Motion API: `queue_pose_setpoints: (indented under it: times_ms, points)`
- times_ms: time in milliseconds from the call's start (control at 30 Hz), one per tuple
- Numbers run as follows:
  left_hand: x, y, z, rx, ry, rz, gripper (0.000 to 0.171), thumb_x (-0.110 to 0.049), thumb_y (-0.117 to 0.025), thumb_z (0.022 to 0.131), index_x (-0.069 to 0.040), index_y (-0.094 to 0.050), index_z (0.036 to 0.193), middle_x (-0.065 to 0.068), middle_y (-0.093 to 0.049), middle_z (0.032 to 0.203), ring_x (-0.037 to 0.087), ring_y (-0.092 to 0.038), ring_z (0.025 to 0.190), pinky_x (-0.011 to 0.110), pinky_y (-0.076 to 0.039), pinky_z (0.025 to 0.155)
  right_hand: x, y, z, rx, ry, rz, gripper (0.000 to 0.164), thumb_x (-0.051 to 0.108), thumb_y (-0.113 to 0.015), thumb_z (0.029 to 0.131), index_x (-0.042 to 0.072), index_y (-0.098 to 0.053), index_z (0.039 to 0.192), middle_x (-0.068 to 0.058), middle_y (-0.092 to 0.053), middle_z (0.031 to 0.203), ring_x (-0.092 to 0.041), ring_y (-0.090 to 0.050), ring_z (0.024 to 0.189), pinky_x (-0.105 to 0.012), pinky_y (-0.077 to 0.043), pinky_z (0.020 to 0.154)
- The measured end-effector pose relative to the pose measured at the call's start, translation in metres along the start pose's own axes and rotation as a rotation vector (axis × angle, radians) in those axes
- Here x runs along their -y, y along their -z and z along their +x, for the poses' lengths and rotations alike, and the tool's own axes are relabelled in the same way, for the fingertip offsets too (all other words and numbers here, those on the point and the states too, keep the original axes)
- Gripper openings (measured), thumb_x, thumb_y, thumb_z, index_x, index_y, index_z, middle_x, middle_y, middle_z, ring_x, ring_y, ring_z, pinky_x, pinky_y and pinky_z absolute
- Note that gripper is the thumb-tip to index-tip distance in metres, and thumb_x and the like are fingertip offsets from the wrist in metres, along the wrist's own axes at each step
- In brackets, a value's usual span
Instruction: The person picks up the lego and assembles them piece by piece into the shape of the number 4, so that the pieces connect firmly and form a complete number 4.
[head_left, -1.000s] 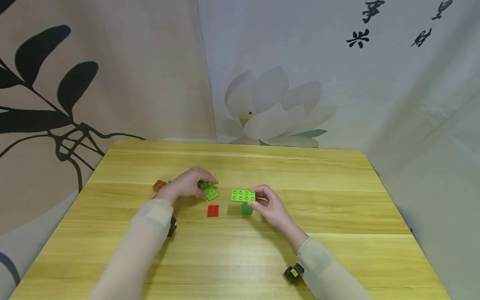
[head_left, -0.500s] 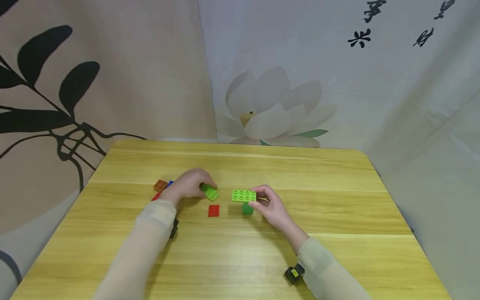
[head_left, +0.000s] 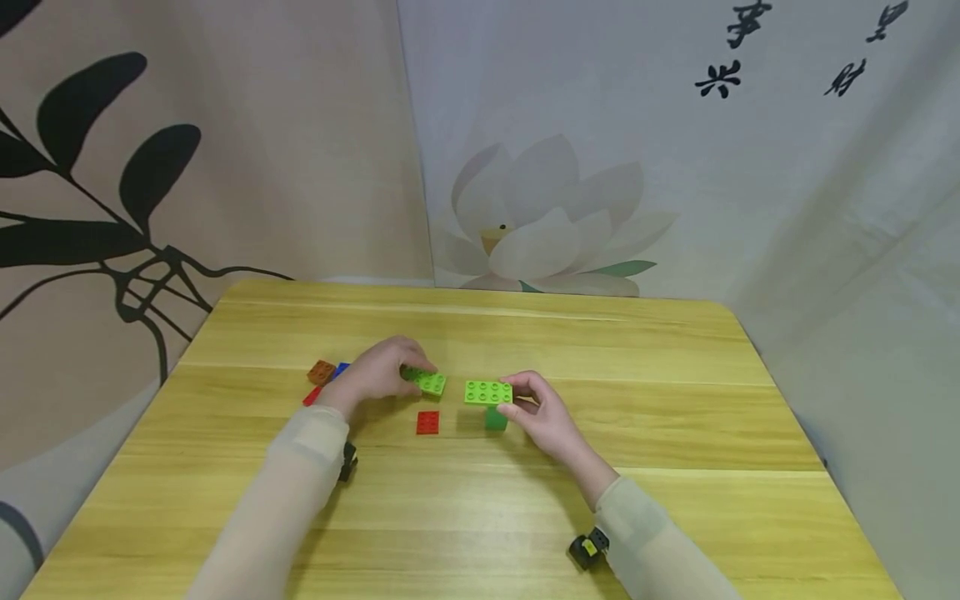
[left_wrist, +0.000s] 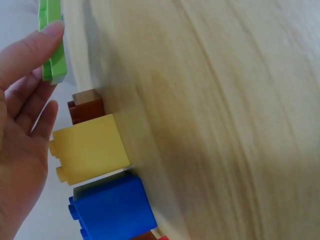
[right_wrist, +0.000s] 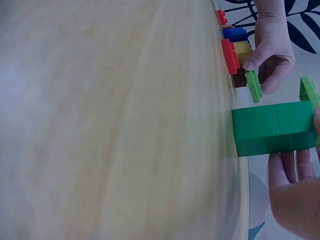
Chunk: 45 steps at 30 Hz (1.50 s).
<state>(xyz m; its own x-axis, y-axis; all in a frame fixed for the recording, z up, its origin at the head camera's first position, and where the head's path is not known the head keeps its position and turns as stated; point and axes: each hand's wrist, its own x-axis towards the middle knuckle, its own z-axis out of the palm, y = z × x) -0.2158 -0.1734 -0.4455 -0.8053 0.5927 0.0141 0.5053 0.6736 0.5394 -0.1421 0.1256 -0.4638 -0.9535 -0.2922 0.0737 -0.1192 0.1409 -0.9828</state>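
Note:
My left hand point(head_left: 382, 367) pinches a flat lime green toy building brick point(head_left: 431, 383) between thumb and fingers, raised off the table in the left wrist view. To its right, my right hand point(head_left: 543, 414) grips the right end of another lime green building brick point(head_left: 489, 392), whose studs face up. That brick sits on top of a stack of two dark green bricks point(right_wrist: 272, 129), which stands upright on the table. A red brick point(head_left: 427, 422) lies between the hands, nearer the front. Some of the left hand's fingers are hidden behind its brick.
Under and beside the left hand stand a yellow brick point(left_wrist: 92, 150), a blue brick point(left_wrist: 115, 207) and a brown brick point(left_wrist: 89, 109). An orange-brown brick point(head_left: 322, 372) and another red brick point(head_left: 312, 396) lie left of that wrist. A printed cloth point(head_left: 555, 208) hangs behind the wooden table point(head_left: 480, 517).
My left hand's lime green brick has turned and moved slightly right, toward the stack. The right hand, its brick and the dark green stack stay in place.

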Motion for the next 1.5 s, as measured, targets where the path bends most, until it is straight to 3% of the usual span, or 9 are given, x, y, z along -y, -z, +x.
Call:
queue_pose_setpoints:
  times_ms: [267,533,767,967,1300,1500]
  points:
    - [-0.008,0.004,-0.002,-0.031,-0.003,-0.064,0.037,-0.009,-0.082,0.081,-0.011,-0.074,0.117,0.002,-0.065,0.112,0.022,-0.058,0.105,0.044,-0.048,0.095,-0.001,0.0,0.0,-0.002,-0.004,0.001,0.034,0.0,-0.07,0.09,-0.001,-0.057,0.122,-0.016,-0.058,0.12,-0.03,-0.056,0.111,-0.034,-0.05,0.097]
    - [-0.016,0.005,-0.005,-0.09,-0.003,-0.173,0.038,-0.01,-0.081,0.083,-0.009,-0.072,0.121,0.002,-0.064,0.109,0.02,-0.055,0.087,0.038,-0.051,0.076,-0.001,0.0,0.0,-0.001,0.008,0.015,0.035,-0.001,-0.07,0.09,-0.002,-0.057,0.122,-0.017,-0.057,0.12,-0.031,-0.055,0.111,-0.036,-0.049,0.098]
    - [-0.032,0.006,-0.01,-0.124,0.047,-0.231,0.039,-0.014,-0.079,0.086,-0.012,-0.071,0.123,0.006,-0.066,0.119,0.024,-0.06,0.106,0.05,-0.052,0.09,-0.002,0.0,-0.001,-0.004,0.023,0.011,0.034,0.0,-0.069,0.091,-0.003,-0.056,0.123,-0.018,-0.057,0.12,-0.031,-0.056,0.11,-0.035,-0.05,0.097]
    - [-0.056,0.01,-0.011,-0.141,-0.033,-0.224,0.039,-0.014,-0.078,0.087,-0.011,-0.07,0.124,0.008,-0.066,0.123,0.03,-0.058,0.116,0.054,-0.047,0.098,-0.004,0.001,0.0,0.0,0.03,0.006,0.034,0.0,-0.069,0.091,-0.002,-0.056,0.123,-0.018,-0.057,0.12,-0.032,-0.055,0.111,-0.035,-0.05,0.097]
    - [-0.085,0.01,-0.005,-0.113,-0.198,-0.161,0.038,-0.011,-0.078,0.086,-0.006,-0.071,0.122,0.003,-0.07,0.115,0.023,-0.061,0.107,0.047,-0.049,0.095,-0.004,0.002,0.001,0.006,0.038,0.006,0.034,0.0,-0.069,0.091,-0.002,-0.057,0.122,-0.018,-0.057,0.12,-0.032,-0.055,0.111,-0.042,-0.049,0.099]
    - [-0.089,0.008,-0.005,-0.079,-0.185,-0.113,0.037,-0.012,-0.077,0.088,-0.007,-0.07,0.124,0.002,-0.069,0.116,0.023,-0.059,0.109,0.045,-0.048,0.096,-0.004,0.001,0.001,0.013,0.033,0.013,0.033,0.001,-0.069,0.091,-0.001,-0.056,0.122,-0.017,-0.057,0.123,-0.032,-0.055,0.112,-0.042,-0.048,0.1]
